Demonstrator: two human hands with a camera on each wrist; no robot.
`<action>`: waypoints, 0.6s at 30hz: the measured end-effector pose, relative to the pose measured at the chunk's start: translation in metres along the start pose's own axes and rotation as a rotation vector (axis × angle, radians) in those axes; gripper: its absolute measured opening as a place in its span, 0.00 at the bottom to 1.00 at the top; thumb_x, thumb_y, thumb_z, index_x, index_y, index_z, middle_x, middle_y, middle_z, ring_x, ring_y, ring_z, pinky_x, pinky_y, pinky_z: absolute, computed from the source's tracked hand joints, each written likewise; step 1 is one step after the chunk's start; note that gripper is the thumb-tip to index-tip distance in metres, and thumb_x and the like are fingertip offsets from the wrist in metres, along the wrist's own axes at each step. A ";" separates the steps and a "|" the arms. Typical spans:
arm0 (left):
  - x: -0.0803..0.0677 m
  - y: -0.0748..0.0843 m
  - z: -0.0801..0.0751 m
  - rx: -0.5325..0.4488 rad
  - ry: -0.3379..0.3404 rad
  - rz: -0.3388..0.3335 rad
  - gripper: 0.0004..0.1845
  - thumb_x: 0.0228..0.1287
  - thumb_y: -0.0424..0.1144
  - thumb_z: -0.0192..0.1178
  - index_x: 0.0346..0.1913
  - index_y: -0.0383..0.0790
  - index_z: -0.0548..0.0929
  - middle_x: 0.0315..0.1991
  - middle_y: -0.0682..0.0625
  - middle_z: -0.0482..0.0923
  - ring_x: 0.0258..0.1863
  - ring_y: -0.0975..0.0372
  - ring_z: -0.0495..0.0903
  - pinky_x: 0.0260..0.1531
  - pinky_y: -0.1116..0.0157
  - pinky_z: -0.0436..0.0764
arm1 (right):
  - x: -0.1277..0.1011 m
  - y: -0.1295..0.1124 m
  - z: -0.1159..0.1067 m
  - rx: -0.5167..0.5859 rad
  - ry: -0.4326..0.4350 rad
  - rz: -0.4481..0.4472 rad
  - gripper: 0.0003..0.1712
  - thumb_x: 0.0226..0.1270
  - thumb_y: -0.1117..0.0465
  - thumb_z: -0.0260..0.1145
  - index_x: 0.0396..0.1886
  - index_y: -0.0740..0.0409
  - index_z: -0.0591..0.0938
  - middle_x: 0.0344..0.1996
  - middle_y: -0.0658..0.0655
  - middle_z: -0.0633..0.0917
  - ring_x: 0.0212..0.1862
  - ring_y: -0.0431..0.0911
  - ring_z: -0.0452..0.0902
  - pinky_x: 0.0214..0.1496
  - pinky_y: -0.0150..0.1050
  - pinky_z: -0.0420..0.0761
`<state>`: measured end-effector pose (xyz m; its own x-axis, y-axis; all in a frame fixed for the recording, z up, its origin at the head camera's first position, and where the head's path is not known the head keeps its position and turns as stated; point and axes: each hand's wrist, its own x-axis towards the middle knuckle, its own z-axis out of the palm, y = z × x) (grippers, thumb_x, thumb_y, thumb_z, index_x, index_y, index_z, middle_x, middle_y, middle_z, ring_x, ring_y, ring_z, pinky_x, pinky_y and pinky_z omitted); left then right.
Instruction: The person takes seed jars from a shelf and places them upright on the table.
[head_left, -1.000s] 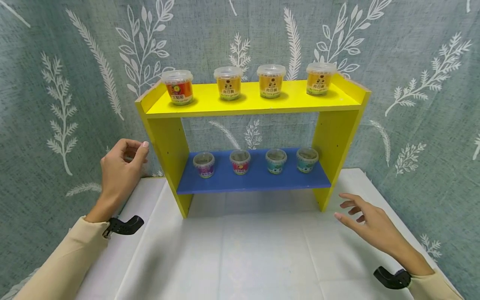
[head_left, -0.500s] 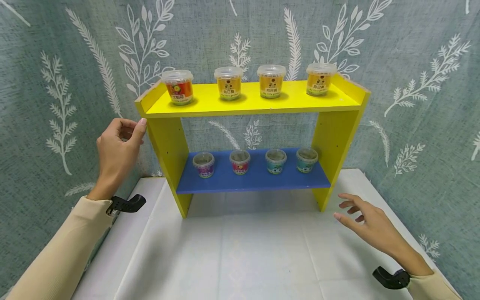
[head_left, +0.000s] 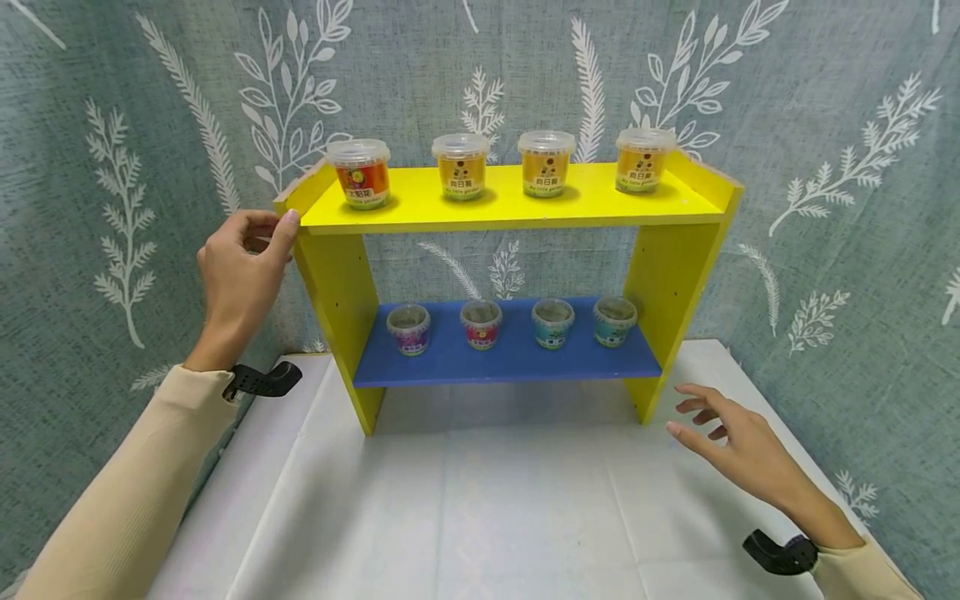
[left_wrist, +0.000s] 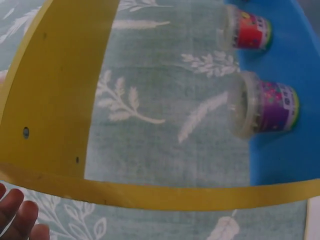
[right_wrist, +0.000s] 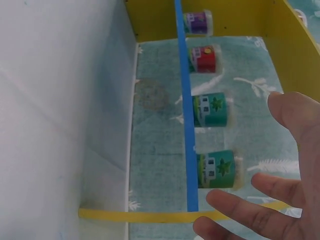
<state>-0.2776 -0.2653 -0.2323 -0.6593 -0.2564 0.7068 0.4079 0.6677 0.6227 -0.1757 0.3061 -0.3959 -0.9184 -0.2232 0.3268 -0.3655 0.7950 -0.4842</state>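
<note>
My left hand (head_left: 243, 254) is beside the upper left corner of a yellow-and-blue shelf (head_left: 510, 223), fingers loosely bent and thumb tip overlapping the corner in the head view. In the left wrist view its fingertips (left_wrist: 25, 215) show just outside the yellow side panel. Nearest to it on the top board stands a lidded plastic cup with a red-orange label (head_left: 362, 175). Right of that cup are three yellow-labelled cups (head_left: 545, 165). My right hand (head_left: 738, 442) hovers right of the shelf over the white table, fingers spread and holding nothing.
On the blue lower board stand a purple cup (head_left: 409, 331), a red cup (head_left: 481, 325) and two teal cups (head_left: 552, 325). The shelf has raised yellow ends (head_left: 705, 179). A patterned grey-green cloth (head_left: 825, 250) hangs behind the white table (head_left: 487, 508).
My left hand has risen from beside the shelf's side panel to its top corner, then edged slightly right. The right hand and the cups stay in place.
</note>
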 end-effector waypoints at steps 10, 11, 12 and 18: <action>0.006 0.003 0.003 -0.002 -0.006 -0.012 0.27 0.70 0.61 0.61 0.51 0.38 0.84 0.38 0.56 0.81 0.33 0.72 0.79 0.31 0.74 0.76 | 0.010 -0.003 -0.004 -0.001 0.029 -0.035 0.30 0.75 0.50 0.68 0.72 0.51 0.72 0.52 0.54 0.85 0.47 0.50 0.82 0.43 0.38 0.83; 0.006 0.003 0.003 -0.003 -0.012 -0.010 0.27 0.70 0.61 0.61 0.52 0.38 0.84 0.39 0.56 0.81 0.33 0.72 0.79 0.31 0.75 0.76 | 0.011 -0.003 -0.005 0.001 0.033 -0.039 0.30 0.75 0.50 0.68 0.72 0.51 0.72 0.52 0.54 0.85 0.47 0.51 0.82 0.44 0.38 0.83; 0.007 0.003 0.003 -0.003 -0.017 -0.013 0.27 0.70 0.60 0.61 0.52 0.38 0.84 0.39 0.55 0.81 0.33 0.71 0.79 0.31 0.75 0.76 | 0.012 -0.004 -0.007 0.004 0.034 -0.041 0.30 0.75 0.50 0.67 0.72 0.51 0.72 0.52 0.54 0.85 0.48 0.51 0.82 0.44 0.38 0.83; 0.009 0.002 0.001 -0.024 -0.043 -0.018 0.27 0.69 0.58 0.63 0.54 0.37 0.85 0.38 0.55 0.82 0.32 0.71 0.80 0.28 0.78 0.78 | 0.019 -0.008 -0.016 0.025 0.069 -0.065 0.30 0.76 0.54 0.67 0.73 0.51 0.72 0.52 0.54 0.84 0.47 0.44 0.82 0.44 0.31 0.81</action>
<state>-0.2832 -0.2653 -0.2248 -0.6929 -0.2380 0.6807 0.4104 0.6461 0.6436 -0.1881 0.3042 -0.3726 -0.8802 -0.2341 0.4128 -0.4287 0.7654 -0.4800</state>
